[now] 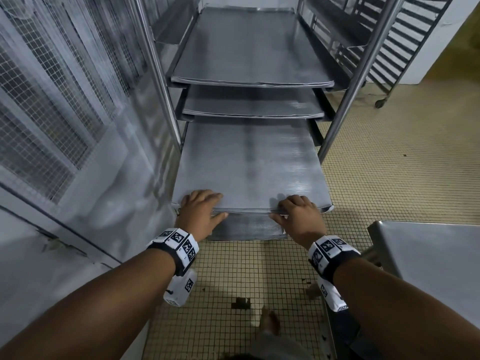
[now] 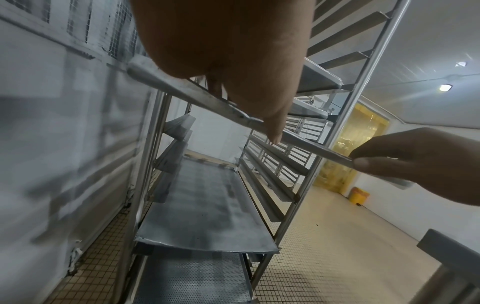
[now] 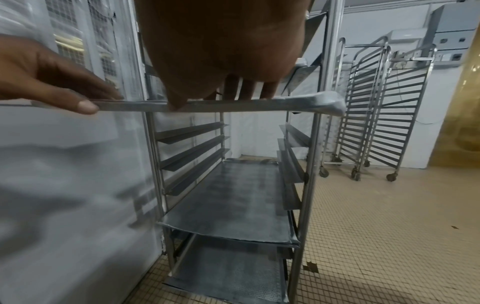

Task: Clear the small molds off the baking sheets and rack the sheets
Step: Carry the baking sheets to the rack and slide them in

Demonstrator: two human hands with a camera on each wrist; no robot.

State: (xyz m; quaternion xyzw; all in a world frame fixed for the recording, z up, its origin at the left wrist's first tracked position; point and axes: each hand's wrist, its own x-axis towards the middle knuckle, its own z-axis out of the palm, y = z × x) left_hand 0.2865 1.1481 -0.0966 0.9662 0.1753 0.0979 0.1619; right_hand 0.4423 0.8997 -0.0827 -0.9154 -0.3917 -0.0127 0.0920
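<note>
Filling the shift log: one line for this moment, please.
step: racking | baking sheet: partly slid into rack | left hand, right hand: gripping its near edge | molds: none visible

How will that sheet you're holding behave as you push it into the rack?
The baking sheet is thin bare metal, so probably stiff and light. Both hands grip its near edge; half in the rack, it should slide easily and could jam if skewed.

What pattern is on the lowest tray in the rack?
Fine perforations across grey metal lowest tray; right wrist view shows it best.
</note>
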